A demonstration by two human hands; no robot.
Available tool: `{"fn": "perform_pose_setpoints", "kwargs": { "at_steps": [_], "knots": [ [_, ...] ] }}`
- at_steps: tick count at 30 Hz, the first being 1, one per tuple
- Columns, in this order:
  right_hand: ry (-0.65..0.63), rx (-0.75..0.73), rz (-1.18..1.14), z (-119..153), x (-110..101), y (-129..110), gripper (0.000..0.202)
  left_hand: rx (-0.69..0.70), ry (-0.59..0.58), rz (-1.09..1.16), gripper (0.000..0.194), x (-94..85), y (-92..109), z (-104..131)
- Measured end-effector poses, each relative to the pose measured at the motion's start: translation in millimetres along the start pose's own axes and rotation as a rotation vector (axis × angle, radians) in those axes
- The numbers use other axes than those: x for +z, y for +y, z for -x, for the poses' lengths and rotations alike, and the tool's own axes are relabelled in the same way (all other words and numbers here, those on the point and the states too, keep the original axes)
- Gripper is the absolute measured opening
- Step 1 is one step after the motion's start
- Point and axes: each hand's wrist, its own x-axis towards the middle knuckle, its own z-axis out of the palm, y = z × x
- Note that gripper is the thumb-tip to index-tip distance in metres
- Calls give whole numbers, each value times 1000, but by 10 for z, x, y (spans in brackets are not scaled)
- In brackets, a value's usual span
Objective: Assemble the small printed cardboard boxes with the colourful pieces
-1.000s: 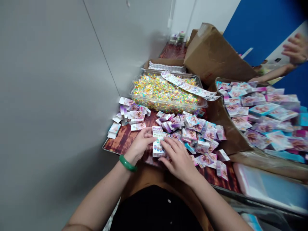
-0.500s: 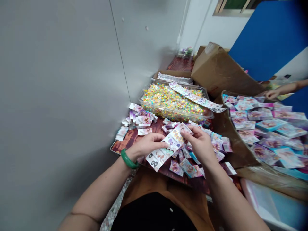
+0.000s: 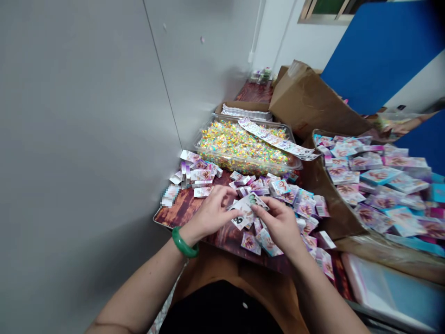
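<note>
A printed paper strip [image 3: 246,211] with rows of small pictures is held low over the table, doubled over into a shorter piece. My right hand [image 3: 280,218] pinches its right end between thumb and fingers. On the strip's left side, my left hand [image 3: 213,213] has its thumb on the paper and its fingers curled by the far edge; their tips are partly hidden. A green bangle [image 3: 185,242] circles my left wrist. Small printed boxes [image 3: 251,243] lie scattered beneath and around both hands. Another paper strip [image 3: 274,140] rests across a clear tub.
The clear plastic tub [image 3: 248,163] contains many small colourful packets. A large carton [image 3: 327,204] on the right is heaped with printed boxes. Behind stands another carton [image 3: 306,99]. A grey wall [image 3: 86,139] borders the left side. At far right, another person's hand [image 3: 399,127] is blurred.
The strip, earlier stretched out between my hands, is now folded to a shorter length. My right hand has moved slightly down. The view has shifted a little, and the other person's hand has moved.
</note>
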Motion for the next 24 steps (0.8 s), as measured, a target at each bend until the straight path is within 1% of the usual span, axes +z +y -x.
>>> {"fn": "perform_pose_setpoints", "kwargs": {
  "at_steps": [1,2,3,5,6,7,8,10,12,13,15,16,17,19,21,22,24],
  "knots": [
    [29,-39,14,-3,-1,24,16,-55,-63,78,26,16,-29,-9],
    [52,-107,52,2,5,47,18,-116,-119,177,22,37,-55,-16],
    [61,-192,103,16,18,67,21,-174,-150,282,21,61,-73,-19],
    [9,-343,176,64,55,98,27,-234,-137,433,21,107,-78,-6],
    [-25,-379,179,94,73,108,29,-229,-124,455,20,122,-65,7],
    [-44,-378,162,127,87,114,29,-205,-123,440,18,127,-45,20],
    [-54,-342,134,159,94,118,25,-171,-137,390,15,121,-22,27],
    [-75,-198,81,220,93,122,18,-99,-161,226,14,65,17,-8],
    [-145,-48,61,278,84,127,21,-24,-107,30,19,-48,23,-158],
    [-203,4,57,308,86,133,25,16,-53,-74,22,-121,10,-288],
    [-320,67,47,371,110,152,32,81,77,-285,25,-280,-45,-657],
    [-365,88,37,404,135,167,33,76,108,-397,24,-356,-86,-882],
    [-392,105,27,436,166,188,33,43,117,-514,22,-422,-132,-1120],
    [-383,129,14,489,236,244,33,0,100,-587,17,-511,-233,-1591],
    [-346,147,10,518,300,314,33,-51,47,-631,12,-535,-332,-1993],
    [-339,154,8,522,323,349,34,-80,9,-647,13,-525,-378,-2155],
    [-353,159,3,511,346,405,33,-136,-65,-669,22,-479,-457,-2395]
  ]
}}
